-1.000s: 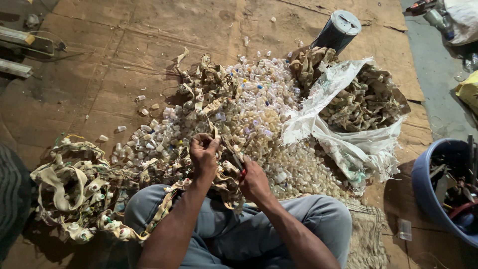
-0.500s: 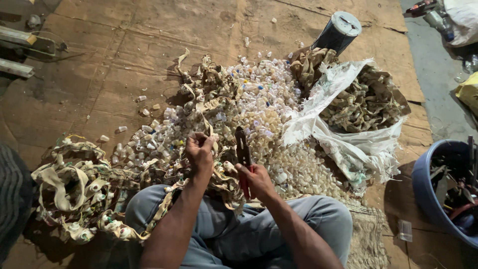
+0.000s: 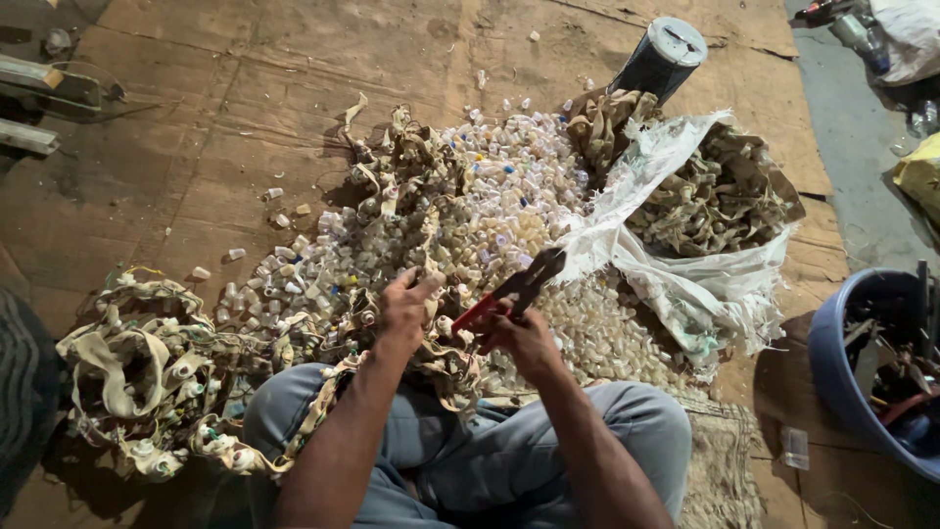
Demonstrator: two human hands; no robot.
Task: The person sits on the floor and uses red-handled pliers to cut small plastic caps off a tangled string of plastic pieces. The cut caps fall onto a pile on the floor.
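Brown cardboard sheeting (image 3: 245, 118) covers the floor. On it lies a broad heap of small clear and white plastic caps (image 3: 490, 206), directly ahead of the seated person's grey-trousered knees. A torn white woven sack (image 3: 676, 274), right of the heap and touching it, holds tangled beige strips. A second bundle of beige fabric strapping studded with caps (image 3: 137, 377) lies at the left, trailing across the left knee toward the hands. A blue plastic tub (image 3: 832, 362) with dark scrap stands at the far right edge. A dark cylindrical tin with a slotted lid (image 3: 664, 57) stands behind the sack.

The left hand (image 3: 403, 312) has its grip pinching a length of the strapping, fingers curled over it above the heap's near edge. The right hand (image 3: 524, 338) has its grip wrapped tight around the red-handled metal cutters (image 3: 509, 292), whose dark blades point up and right over the caps, just beside the left hand.
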